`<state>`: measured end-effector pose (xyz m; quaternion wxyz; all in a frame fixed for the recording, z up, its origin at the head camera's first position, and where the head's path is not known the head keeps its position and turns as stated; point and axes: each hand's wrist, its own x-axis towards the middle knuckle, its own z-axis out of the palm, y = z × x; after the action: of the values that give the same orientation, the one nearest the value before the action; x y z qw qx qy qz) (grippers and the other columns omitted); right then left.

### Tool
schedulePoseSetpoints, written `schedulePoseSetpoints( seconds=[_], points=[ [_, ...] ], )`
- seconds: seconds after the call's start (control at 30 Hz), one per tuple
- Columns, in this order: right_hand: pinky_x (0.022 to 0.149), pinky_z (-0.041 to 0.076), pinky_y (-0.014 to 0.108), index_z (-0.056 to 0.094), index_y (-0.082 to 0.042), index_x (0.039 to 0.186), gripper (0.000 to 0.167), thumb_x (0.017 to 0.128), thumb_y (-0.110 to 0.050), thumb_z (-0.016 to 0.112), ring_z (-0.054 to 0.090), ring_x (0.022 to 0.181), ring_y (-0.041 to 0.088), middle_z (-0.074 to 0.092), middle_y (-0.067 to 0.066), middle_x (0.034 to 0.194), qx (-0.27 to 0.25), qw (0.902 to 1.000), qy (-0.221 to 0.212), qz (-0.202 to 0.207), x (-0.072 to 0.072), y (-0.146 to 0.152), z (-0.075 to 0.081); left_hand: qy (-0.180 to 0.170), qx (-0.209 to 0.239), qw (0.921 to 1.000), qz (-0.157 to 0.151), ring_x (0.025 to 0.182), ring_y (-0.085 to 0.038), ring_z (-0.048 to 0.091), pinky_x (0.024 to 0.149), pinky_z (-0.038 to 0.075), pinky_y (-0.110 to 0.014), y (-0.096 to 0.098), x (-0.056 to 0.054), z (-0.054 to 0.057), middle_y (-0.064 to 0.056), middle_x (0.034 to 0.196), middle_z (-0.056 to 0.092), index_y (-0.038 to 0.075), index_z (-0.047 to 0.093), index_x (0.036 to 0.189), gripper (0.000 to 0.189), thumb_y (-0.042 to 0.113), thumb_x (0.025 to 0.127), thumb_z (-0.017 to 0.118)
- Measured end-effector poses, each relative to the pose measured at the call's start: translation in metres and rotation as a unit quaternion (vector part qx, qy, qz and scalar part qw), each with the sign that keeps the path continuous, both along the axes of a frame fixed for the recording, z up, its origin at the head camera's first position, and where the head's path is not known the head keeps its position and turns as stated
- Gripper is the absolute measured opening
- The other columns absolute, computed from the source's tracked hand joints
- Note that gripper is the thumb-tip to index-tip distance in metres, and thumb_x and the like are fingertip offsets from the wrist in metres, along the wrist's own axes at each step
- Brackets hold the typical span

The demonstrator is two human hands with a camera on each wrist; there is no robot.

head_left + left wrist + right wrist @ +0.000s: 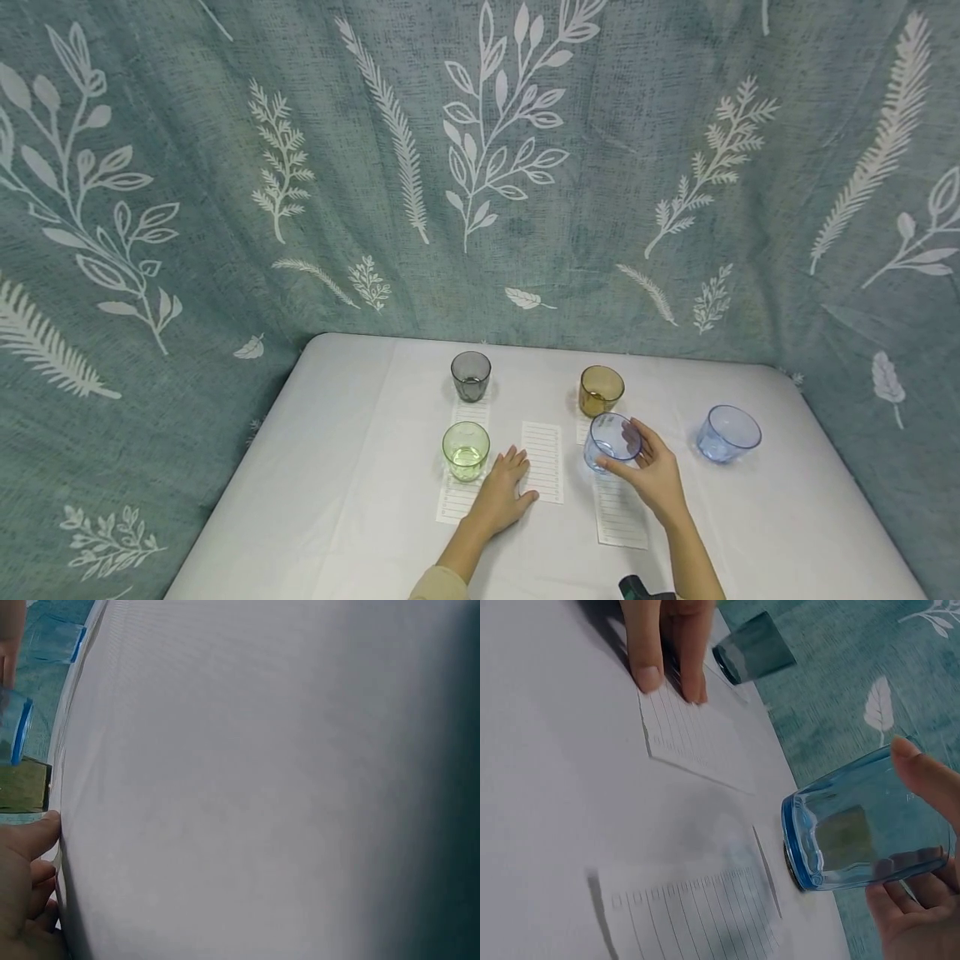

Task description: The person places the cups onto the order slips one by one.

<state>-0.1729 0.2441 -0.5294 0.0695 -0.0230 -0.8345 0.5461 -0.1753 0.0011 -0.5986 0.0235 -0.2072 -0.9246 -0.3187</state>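
Observation:
In the head view my right hand (pixel 656 475) grips a clear blue glass (pixel 609 446) by its sides, thumb in front and fingers behind. The right wrist view has this glass (pixel 885 817) close over the table, near a lined paper sheet (pixel 697 907). My left hand (pixel 498 493) rests flat, fingers spread, its fingertips at the edge of the middle lined sheet (pixel 543 467). Just left of it a green glass (pixel 466 454) stands on another lined sheet (pixel 456 502). Behind the held glass is an amber glass (pixel 600 392), partly overlapped.
A grey glass (pixel 471 379) stands at the back, on a sheet's far end. To the right is a second blue glass (pixel 727 435). The white table (pixel 360 467) meets a patterned green curtain (pixel 420 283) behind. A dark object (pixel 636 587) shows at the bottom edge.

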Motion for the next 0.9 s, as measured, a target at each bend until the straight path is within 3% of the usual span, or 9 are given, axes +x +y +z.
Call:
schedulePoseSetpoints(
  seconds=[0.07, 0.3, 0.53, 0.8, 0.9],
  points=[
    [0.108, 0.03, 0.043, 0.033, 0.007, 0.14, 0.087, 0.072, -0.015, 0.082, 0.036, 0.131, 0.044, 0.037, 0.031, 0.141, -0.007, 0.9999, 0.004, 0.007, -0.005, -0.008, -0.002, 0.002, -0.001, 1.0, -0.002, 0.134, -0.031, 0.037, 0.112, 0.026, -0.045, 0.0, 0.0, 0.0, -0.017, 0.137, 0.05, -0.005, 0.056, 0.125, 0.052, 0.022, 0.083, 0.07],
    [0.104, 0.035, 0.053, 0.036, 0.012, 0.136, 0.083, 0.07, -0.011, 0.082, 0.041, 0.124, 0.049, 0.042, 0.035, 0.135, -0.018, 0.9967, 0.069, 0.04, -0.022, -0.031, -0.015, 0.008, -0.001, 1.0, -0.003, 0.134, -0.032, 0.037, 0.112, 0.026, -0.045, -0.001, 0.0, -0.001, -0.017, 0.137, 0.05, -0.005, 0.056, 0.124, 0.051, 0.022, 0.082, 0.07],
    [0.107, 0.032, 0.05, 0.036, 0.01, 0.137, 0.084, 0.069, -0.008, 0.083, 0.037, 0.13, 0.044, 0.042, 0.029, 0.139, -0.046, 0.9957, 0.043, 0.068, -0.037, -0.049, -0.02, 0.022, -0.002, 0.9997, -0.007, 0.133, -0.033, 0.039, 0.112, 0.027, -0.045, -0.002, -0.001, -0.002, -0.017, 0.135, 0.051, -0.005, 0.057, 0.123, 0.05, 0.021, 0.082, 0.07],
    [0.106, 0.031, 0.053, 0.037, 0.015, 0.134, 0.081, 0.068, -0.001, 0.081, 0.038, 0.127, 0.048, 0.042, 0.033, 0.136, -0.052, 0.9932, 0.044, 0.095, -0.028, -0.072, 0.003, 0.045, -0.014, 0.9988, -0.014, 0.131, -0.035, 0.04, 0.111, 0.029, -0.046, -0.002, -0.001, -0.004, -0.018, 0.135, 0.052, -0.004, 0.059, 0.122, 0.048, 0.02, 0.082, 0.069],
    [0.107, 0.031, 0.051, 0.038, 0.015, 0.134, 0.081, 0.067, 0.0, 0.082, 0.039, 0.127, 0.047, 0.043, 0.033, 0.135, -0.053, 0.9931, 0.042, 0.095, -0.028, -0.075, 0.002, 0.053, -0.017, 0.9983, -0.019, 0.131, -0.036, 0.041, 0.11, 0.03, -0.048, -0.001, -0.001, -0.004, -0.018, 0.135, 0.052, -0.004, 0.059, 0.122, 0.047, 0.019, 0.082, 0.069]
  ],
)
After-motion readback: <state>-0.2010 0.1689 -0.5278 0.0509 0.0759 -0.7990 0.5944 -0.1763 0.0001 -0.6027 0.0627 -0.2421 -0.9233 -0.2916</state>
